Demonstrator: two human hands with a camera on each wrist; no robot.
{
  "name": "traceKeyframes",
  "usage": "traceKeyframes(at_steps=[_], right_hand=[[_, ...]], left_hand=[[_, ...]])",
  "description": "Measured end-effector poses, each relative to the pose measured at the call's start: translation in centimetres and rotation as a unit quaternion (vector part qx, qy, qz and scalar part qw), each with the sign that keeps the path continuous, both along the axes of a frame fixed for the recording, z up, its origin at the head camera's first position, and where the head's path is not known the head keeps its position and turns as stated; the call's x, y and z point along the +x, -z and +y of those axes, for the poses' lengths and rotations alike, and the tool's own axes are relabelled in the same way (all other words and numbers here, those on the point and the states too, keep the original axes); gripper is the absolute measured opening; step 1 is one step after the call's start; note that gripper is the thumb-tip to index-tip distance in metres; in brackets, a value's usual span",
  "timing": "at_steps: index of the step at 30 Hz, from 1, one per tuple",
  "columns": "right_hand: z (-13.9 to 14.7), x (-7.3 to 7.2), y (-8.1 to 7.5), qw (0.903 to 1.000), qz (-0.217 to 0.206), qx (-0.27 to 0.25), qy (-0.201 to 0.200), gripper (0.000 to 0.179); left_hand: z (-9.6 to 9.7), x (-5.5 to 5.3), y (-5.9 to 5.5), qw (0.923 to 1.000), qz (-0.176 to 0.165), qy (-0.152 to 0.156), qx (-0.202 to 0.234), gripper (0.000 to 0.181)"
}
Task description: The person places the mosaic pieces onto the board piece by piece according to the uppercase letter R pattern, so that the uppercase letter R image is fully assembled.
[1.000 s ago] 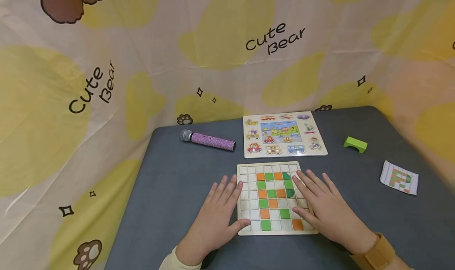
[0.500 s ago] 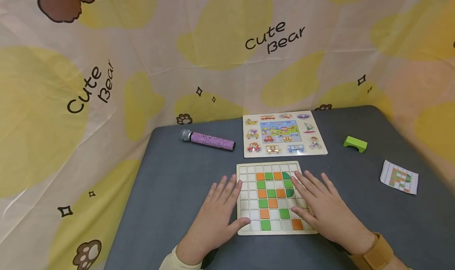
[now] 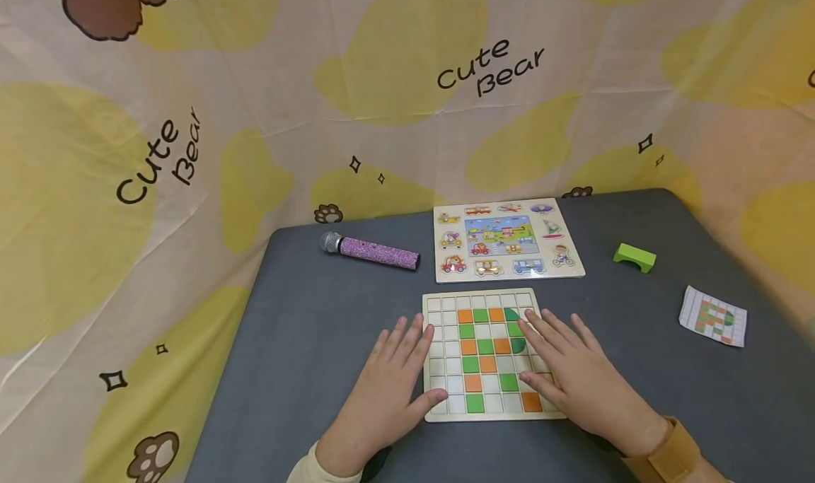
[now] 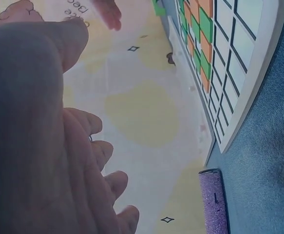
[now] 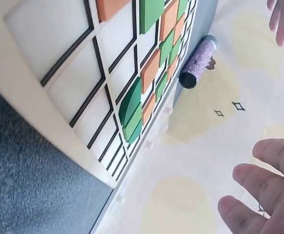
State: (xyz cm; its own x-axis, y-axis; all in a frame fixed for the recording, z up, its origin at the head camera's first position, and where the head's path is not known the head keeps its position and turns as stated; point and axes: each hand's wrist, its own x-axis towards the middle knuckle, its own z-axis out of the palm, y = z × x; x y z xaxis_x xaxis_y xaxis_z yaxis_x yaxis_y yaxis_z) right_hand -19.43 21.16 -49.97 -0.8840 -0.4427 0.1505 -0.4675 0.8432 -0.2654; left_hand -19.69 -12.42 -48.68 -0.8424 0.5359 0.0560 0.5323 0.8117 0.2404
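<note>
A white grid board [image 3: 446,363] with a pale wooden rim lies on the grey table. Orange, green and dark green tiles [image 3: 485,346] sit in its cells, forming a letter-like pattern. My left hand [image 3: 388,387] hovers over the board's left edge, palm down, fingers spread and straight. Above the right edge is my right hand [image 3: 582,377], also palm down with straight fingers, covering part of the right columns. Both wrist views show a gap between the palms and the board, and neither hand holds anything.
Behind the board lies a vehicle picture puzzle [image 3: 447,278]. A purple glitter microphone [image 3: 380,252] is at the back left. To the right are a green arch block [image 3: 635,257] and a paper card [image 3: 713,317] with a printed tile pattern. A printed cloth [image 3: 382,59] hangs behind the table.
Both hands keep nearly the same pose above the board, the right one shifting very slightly left and down. The tiles and other objects stay put; the head view drifts slightly.
</note>
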Motion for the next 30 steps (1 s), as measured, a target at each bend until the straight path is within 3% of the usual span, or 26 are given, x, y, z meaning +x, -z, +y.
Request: traceKeyframes(at_steps=[18,26,30], right_hand=[[-0.50,-0.02,-0.02,1.0000,0.001,0.003,-0.006,0.083],[-0.58,0.06,-0.02,0.9993,0.035,0.000,-0.015,0.080],[-0.78,0.17,-0.17,0.9995,0.028,-0.002,-0.014,0.079]], left_hand=[[-0.25,0.13,0.05,1.0000,-0.005,-0.002,-0.003,0.088],[-0.24,0.13,0.06,0.9999,-0.010,-0.003,0.003,0.086],[-0.42,0.32,0.30,1.0000,0.000,0.000,0.006,0.085]])
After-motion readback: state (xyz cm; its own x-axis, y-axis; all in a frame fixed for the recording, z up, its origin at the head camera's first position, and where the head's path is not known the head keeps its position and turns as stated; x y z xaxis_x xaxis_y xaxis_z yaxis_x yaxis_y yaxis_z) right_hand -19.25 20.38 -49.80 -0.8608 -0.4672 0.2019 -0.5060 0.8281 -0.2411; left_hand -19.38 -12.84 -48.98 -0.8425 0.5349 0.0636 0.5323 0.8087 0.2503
